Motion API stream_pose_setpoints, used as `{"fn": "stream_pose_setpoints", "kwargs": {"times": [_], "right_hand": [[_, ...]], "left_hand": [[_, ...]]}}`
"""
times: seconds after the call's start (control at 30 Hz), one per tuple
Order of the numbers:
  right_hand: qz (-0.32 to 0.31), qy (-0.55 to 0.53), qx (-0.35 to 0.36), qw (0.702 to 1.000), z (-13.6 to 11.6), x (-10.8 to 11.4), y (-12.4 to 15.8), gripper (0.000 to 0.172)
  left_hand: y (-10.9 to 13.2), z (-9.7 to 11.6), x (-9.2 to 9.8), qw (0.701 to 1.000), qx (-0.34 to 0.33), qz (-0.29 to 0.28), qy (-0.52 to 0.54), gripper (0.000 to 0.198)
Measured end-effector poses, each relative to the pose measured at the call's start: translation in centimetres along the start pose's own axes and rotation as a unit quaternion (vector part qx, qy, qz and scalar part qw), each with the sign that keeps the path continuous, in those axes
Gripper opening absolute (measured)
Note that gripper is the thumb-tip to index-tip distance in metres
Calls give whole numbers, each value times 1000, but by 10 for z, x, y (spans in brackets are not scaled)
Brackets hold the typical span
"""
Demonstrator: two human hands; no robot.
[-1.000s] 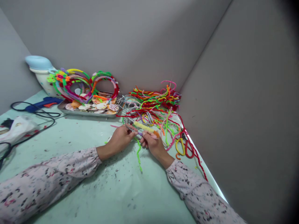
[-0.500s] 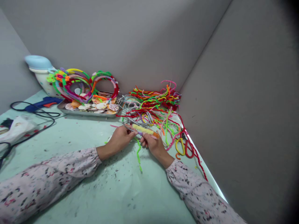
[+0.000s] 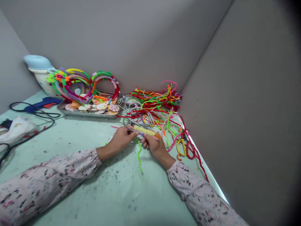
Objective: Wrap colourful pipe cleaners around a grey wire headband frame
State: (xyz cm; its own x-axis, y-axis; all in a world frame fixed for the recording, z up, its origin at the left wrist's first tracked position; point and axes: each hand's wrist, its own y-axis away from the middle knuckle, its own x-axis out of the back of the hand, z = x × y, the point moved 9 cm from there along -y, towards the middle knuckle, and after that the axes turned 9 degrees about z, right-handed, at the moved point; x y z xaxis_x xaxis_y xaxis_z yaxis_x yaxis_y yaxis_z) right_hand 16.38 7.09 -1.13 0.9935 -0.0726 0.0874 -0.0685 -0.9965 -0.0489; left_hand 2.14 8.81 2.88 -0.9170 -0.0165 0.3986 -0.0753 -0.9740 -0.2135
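Note:
Both my hands meet near the middle of a pale green table (image 3: 117,194). My left hand (image 3: 122,139) is closed, pinching the left end of a thin grey band (image 3: 130,128) wrapped in yellow pipe cleaner (image 3: 144,130). My right hand (image 3: 154,145) is closed on the right part of the same band, near its orange end (image 3: 158,136). A loose green pipe cleaner (image 3: 139,154) lies on the table just below the hands.
A heap of coloured pipe cleaners (image 3: 156,106) fills the far right corner. A metal tray (image 3: 87,113) of shells holds several wrapped headbands (image 3: 82,84). A blue glue gun (image 3: 43,102), black cord (image 3: 35,124), white bag (image 3: 16,128) and pale jug (image 3: 41,73) sit left. Grey walls enclose the table.
Almost nothing: both hands hold the band in the same place, with only a slight shift of the fingers.

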Motion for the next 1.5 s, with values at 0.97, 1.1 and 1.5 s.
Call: {"fn": "stream_pose_setpoints", "kwargs": {"times": [0.97, 1.1, 1.5], "right_hand": [[-8, -3, 36, 999, -10, -2, 5, 17], [-9, 1, 49, 999, -11, -3, 8, 17], [7, 15, 41, 999, -4, 1, 1, 17]], "left_hand": [[-1, -2, 0, 998, 36, -29, -34, 22], [-2, 3, -1, 999, 24, -38, -31, 22], [-4, -2, -3, 999, -1, -34, -27, 15]]}}
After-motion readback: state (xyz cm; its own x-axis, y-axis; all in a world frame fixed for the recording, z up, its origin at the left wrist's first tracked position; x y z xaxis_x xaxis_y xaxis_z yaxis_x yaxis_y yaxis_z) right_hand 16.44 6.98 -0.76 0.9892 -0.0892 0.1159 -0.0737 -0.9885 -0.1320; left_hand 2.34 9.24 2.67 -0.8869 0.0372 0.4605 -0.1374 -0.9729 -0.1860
